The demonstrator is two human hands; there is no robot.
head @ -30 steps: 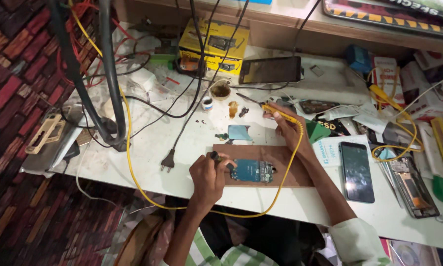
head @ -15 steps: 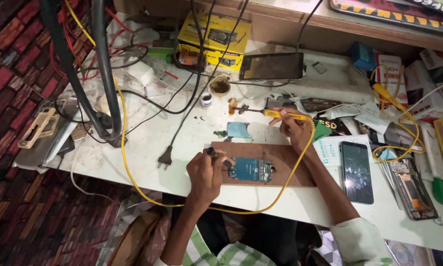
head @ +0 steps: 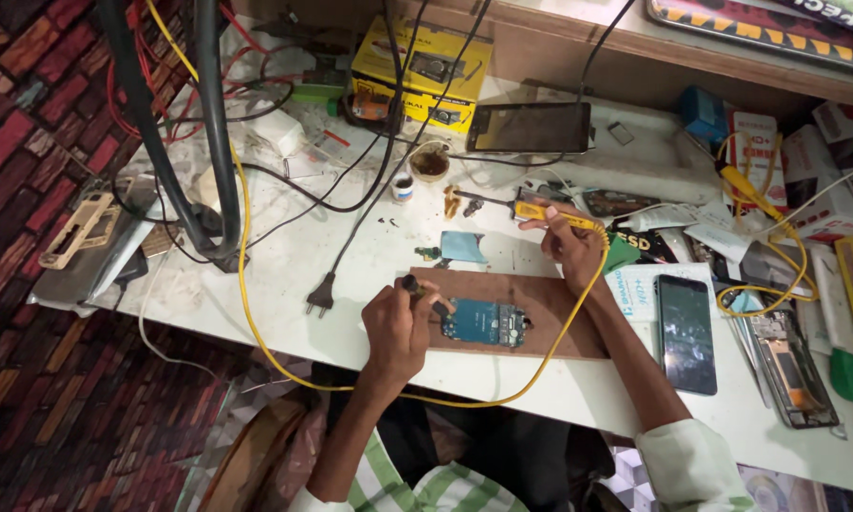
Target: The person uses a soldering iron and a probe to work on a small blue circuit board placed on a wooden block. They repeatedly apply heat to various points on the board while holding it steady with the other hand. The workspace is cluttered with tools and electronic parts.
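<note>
Blue circuit board is lying on the wooden board. Left hand, fingers pinching a dark tool, is steadying its edge; right hand, beyond the board, is gripping the yellow soldering iron. Best kept low, steady.

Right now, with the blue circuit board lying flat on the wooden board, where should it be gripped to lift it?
Probably by its two long edges near the right end of the circuit board, coming from above. It lies flat on the wooden board, so no underside is open, and the left hand already crowds its left end. The right hand, holding the yellow soldering iron, is apart from it.
</note>
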